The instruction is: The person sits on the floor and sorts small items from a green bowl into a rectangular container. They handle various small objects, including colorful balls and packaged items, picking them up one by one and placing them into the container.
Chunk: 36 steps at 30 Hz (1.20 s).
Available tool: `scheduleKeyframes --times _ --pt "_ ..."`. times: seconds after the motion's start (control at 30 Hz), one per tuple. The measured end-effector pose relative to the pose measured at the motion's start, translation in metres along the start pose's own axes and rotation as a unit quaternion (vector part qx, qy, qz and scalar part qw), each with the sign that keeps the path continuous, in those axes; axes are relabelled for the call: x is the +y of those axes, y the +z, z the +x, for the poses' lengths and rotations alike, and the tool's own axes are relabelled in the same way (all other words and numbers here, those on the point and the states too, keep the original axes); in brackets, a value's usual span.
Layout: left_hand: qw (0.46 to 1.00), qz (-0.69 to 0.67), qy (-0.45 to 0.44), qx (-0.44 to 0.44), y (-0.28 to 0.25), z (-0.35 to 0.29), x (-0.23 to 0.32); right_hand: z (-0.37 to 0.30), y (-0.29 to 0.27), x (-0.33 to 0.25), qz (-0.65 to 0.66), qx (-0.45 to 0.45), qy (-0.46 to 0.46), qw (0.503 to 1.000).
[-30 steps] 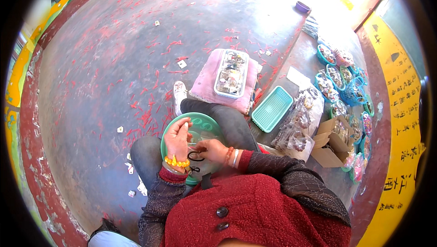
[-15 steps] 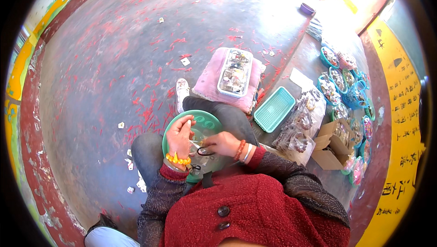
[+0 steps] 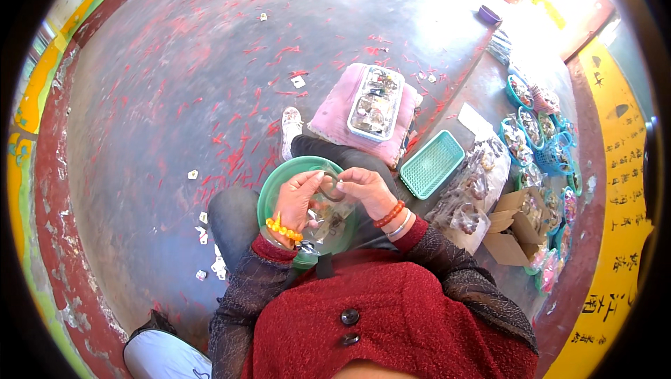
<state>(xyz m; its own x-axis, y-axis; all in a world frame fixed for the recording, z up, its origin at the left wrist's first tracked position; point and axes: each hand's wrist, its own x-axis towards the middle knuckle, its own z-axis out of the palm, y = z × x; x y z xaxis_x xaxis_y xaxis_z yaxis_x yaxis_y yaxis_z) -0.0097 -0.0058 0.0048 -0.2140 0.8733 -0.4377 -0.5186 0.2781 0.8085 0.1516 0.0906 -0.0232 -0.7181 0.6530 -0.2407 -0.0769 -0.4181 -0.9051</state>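
A green basin (image 3: 271, 187) rests on my lap, with small items and clear plastic wrapping (image 3: 327, 222) inside. Above it, my left hand (image 3: 296, 201) and my right hand (image 3: 370, 190) meet, thumbs and fingertips pinched. Between them is a thin dark loop that looks like a hair tie (image 3: 333, 196), gripped from both sides. The left wrist wears a yellow bead bracelet (image 3: 282, 229); red beads (image 3: 390, 215) and a pale bangle circle the right. Exactly how the fingertips overlap on the loop is too small to tell.
Past my knee, a clear box (image 3: 376, 103) of small goods sits on a pink cushion (image 3: 328, 117). To its right lie a teal basket (image 3: 432, 164), bagged goods (image 3: 461, 194), an open cardboard box (image 3: 514, 229) and several filled baskets (image 3: 557, 154). Red scraps litter the floor.
My right hand has lifted the dark loop up and away from me, and the left hand's fingers have closed on it too. The view has shifted slightly.
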Motion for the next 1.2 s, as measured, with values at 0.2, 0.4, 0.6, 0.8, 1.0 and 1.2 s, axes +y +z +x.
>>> scheduleKeyframes --times 0.2,0.4,0.6,0.8,1.0,1.2 --pt "0.995 -0.091 0.031 0.02 -0.002 0.001 0.002 -0.003 0.001 0.002 -0.006 -0.014 0.03 0.999" --pt "0.987 -0.134 0.067 0.054 -0.007 0.007 -0.005 -0.006 0.0 0.003 -0.014 -0.017 0.039 0.999" --pt "0.998 -0.04 0.01 0.046 -0.002 -0.002 0.005 0.003 -0.018 -0.003 0.007 0.044 -0.033 0.998" --pt "0.998 0.02 -0.056 -0.004 0.004 0.002 -0.004 0.003 -0.021 -0.016 0.15 0.121 -0.067 0.979" --pt "0.999 -0.016 -0.04 0.017 0.002 0.004 -0.005 -0.003 -0.004 0.011 0.092 0.044 -0.011 0.995" --pt "0.999 0.032 -0.025 0.034 0.011 0.0 -0.005 -0.002 -0.001 0.01 0.086 0.083 -0.011 0.993"
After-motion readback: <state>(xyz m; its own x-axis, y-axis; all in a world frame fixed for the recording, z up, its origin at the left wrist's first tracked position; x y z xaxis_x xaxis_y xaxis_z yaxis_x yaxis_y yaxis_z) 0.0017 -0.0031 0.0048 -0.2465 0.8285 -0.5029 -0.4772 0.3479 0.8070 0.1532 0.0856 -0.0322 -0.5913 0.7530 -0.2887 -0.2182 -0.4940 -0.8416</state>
